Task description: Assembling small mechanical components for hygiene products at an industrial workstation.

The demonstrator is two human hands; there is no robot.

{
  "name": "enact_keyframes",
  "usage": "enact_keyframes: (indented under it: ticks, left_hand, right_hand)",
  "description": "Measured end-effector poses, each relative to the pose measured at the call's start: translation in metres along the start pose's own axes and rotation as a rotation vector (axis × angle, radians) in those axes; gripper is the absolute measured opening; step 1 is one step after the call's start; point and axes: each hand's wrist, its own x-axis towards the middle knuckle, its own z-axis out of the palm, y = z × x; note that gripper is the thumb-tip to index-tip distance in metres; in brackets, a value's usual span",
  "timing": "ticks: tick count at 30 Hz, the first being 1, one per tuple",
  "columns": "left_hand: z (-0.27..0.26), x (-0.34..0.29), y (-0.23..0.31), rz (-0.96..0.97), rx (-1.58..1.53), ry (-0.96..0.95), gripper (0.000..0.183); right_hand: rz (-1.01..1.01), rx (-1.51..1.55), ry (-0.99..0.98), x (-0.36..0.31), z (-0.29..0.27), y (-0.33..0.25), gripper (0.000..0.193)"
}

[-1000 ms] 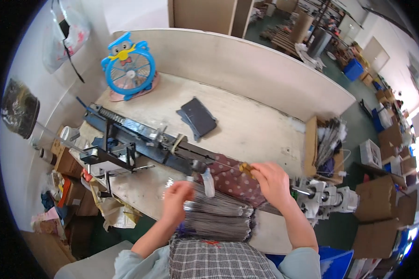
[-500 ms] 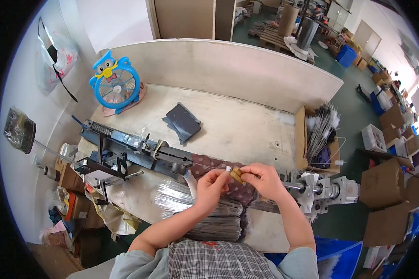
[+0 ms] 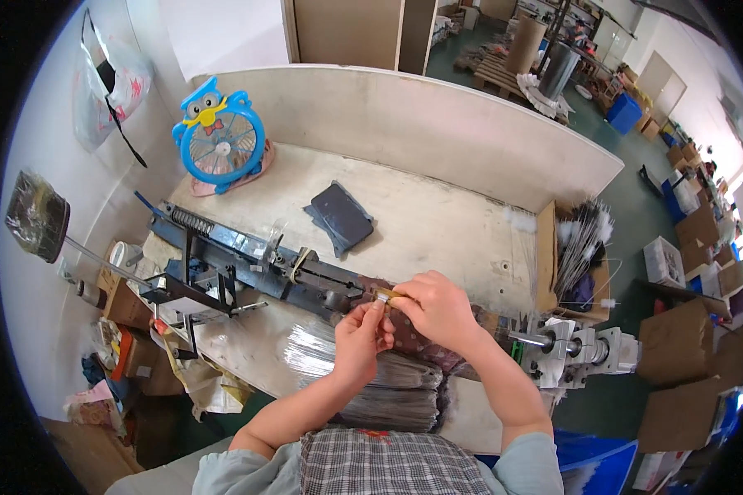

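My left hand (image 3: 358,340) is closed in a pinch, its fingertips on a small whitish piece (image 3: 381,299) too small to name. Right beside it, my right hand (image 3: 439,305) grips a small brass-coloured block (image 3: 387,293) between thumb and fingers. Both hands meet just off the right end of a long dark metal bench fixture (image 3: 243,245), which has a spring and clamps along it. Beneath the hands lies a dark dotted cloth (image 3: 425,351). Bundles of thin silvery wires (image 3: 305,351) rest close to my body, partly hidden by my left forearm.
A steel shaft in a bracketed unit (image 3: 582,346) stands at the table's right end. Behind it, a cardboard box (image 3: 546,256) holds wire brushes. A dark flat pouch (image 3: 341,219) and a blue toy-shaped fan (image 3: 223,148) sit farther back, before a low partition (image 3: 437,103).
Both hands have moved left and slightly up, bringing the brass-coloured block to the end of the metal fixture. My right hand now reaches over more. The whole view has shifted slightly.
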Motion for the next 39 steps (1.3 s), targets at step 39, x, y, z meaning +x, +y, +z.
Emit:
enact_keyframes:
  ticks: [39]
  left_hand:
    - [0.009,0.0,-0.006,0.112,-0.246,-0.023,0.01]
  right_hand:
    - [-0.116,-0.157,0.123,-0.013,0.017,-0.016,0.031]
